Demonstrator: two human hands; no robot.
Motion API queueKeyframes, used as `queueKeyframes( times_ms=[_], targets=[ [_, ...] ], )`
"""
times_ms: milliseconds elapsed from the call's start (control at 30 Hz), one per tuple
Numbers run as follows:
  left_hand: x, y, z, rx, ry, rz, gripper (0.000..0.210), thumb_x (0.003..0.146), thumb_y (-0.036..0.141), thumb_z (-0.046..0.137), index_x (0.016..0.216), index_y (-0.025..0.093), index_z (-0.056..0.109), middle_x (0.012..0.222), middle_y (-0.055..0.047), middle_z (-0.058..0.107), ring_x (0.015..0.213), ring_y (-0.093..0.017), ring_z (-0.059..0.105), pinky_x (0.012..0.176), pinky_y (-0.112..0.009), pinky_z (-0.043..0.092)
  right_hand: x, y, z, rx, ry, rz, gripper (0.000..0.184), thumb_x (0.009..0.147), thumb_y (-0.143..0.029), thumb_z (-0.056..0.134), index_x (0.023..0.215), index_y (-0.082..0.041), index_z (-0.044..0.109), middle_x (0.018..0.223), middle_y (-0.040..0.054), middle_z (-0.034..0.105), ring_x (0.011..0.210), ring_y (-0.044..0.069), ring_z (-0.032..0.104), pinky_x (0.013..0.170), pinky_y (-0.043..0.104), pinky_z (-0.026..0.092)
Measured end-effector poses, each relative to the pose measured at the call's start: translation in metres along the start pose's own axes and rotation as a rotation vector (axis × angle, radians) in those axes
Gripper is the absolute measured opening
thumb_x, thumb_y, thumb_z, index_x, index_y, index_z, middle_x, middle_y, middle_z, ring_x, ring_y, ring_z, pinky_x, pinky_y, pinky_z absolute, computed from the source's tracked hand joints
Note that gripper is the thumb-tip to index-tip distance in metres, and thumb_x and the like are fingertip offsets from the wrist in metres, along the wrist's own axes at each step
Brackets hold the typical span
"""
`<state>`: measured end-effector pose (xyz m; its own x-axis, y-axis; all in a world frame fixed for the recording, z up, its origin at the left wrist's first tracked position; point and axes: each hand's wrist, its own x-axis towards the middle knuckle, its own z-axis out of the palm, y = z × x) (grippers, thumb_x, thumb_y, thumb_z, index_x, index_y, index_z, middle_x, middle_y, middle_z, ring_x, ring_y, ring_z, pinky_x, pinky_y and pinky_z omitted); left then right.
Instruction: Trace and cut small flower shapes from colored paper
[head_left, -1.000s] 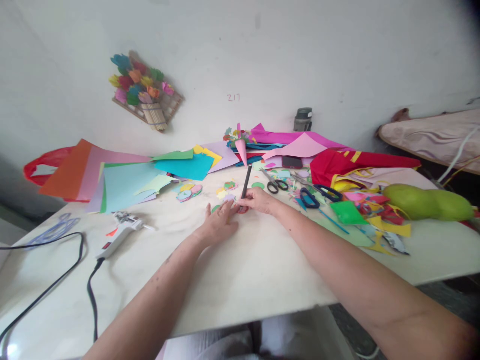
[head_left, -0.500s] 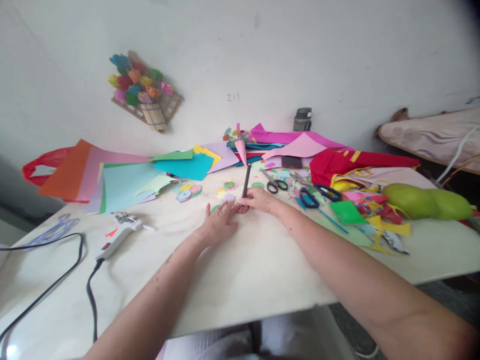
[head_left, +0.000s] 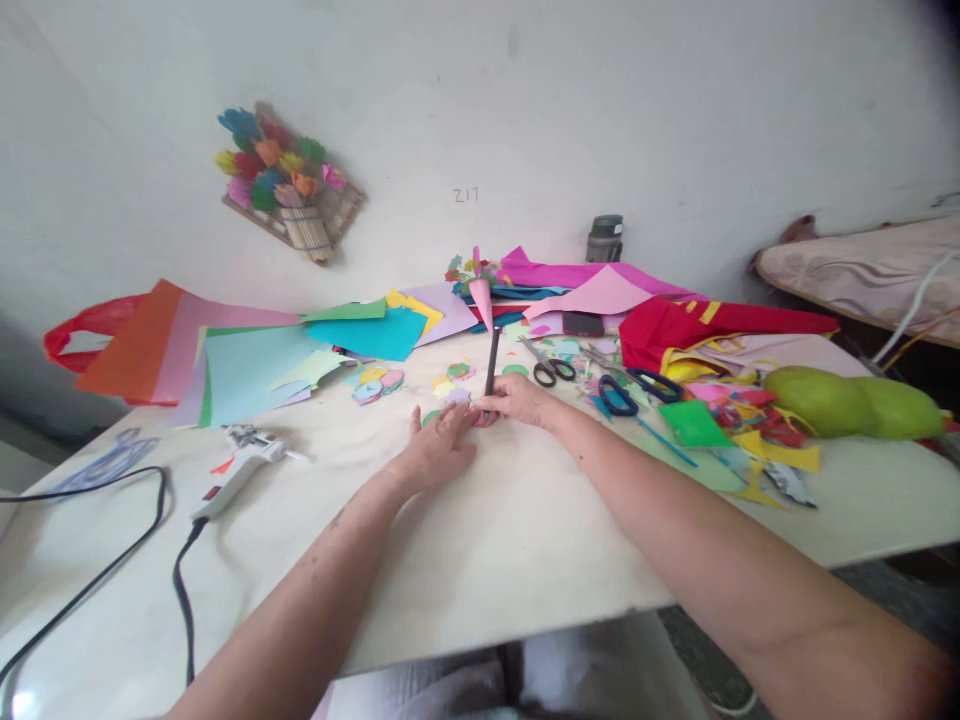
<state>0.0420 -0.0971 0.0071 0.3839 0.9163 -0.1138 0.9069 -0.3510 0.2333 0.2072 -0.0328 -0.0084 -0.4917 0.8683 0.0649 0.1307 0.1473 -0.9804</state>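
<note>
Pen (head_left: 492, 362) in right hand (head_left: 519, 401) stands straighter; pink cone (head_left: 482, 300) holds flowers (head_left: 471, 267), perhaps paper.

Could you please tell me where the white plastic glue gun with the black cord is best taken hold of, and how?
Probably by the long handle of the glue gun, coming from the near left: the handle slants toward that side, with the cord leaving its end, while the nozzle points to the right.

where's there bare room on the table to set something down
Bare white tabletop shows between the left forearm and right forearm, and between the left forearm and the white glue gun. It's crowded along the back with coloured paper sheets, and at right with yellow paper scraps.
</note>
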Motion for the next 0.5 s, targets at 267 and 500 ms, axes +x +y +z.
queueKeyframes(
  times_ms=[267, 500],
  targets=[
    [0.0006, -0.0011, 0.0017, 0.0, 0.012, -0.011, 0.065, 0.076, 0.03, 0.033, 0.138, 0.023, 0.019, 0.14, -0.001, 0.036, 0.135, -0.018, 0.015, 0.106, -0.054, -0.007, -0.0004, -0.0011, 0.0004, -0.011, 0.007, 0.011, 0.015, 0.067, -0.025, 0.066, 0.07, -0.01, 0.066, 0.06, 0.0035, 0.066, 0.058, 0.013, 0.063, 0.06, 0.026, 0.053],
    [0.0008, 0.0004, 0.0008, -0.007, 0.022, -0.008, 0.062, 0.076, 0.028, 0.035, 0.137, 0.021, 0.024, 0.139, -0.004, 0.037, 0.134, -0.02, 0.018, 0.106, -0.054, -0.005, -0.0035, -0.0043, 0.0006, -0.064, 0.017, 0.009, 0.013, 0.069, -0.02, 0.061, 0.073, -0.009, 0.067, 0.064, 0.0046, 0.067, 0.059, 0.013, 0.062, 0.059, 0.024, 0.051]
  ],
)
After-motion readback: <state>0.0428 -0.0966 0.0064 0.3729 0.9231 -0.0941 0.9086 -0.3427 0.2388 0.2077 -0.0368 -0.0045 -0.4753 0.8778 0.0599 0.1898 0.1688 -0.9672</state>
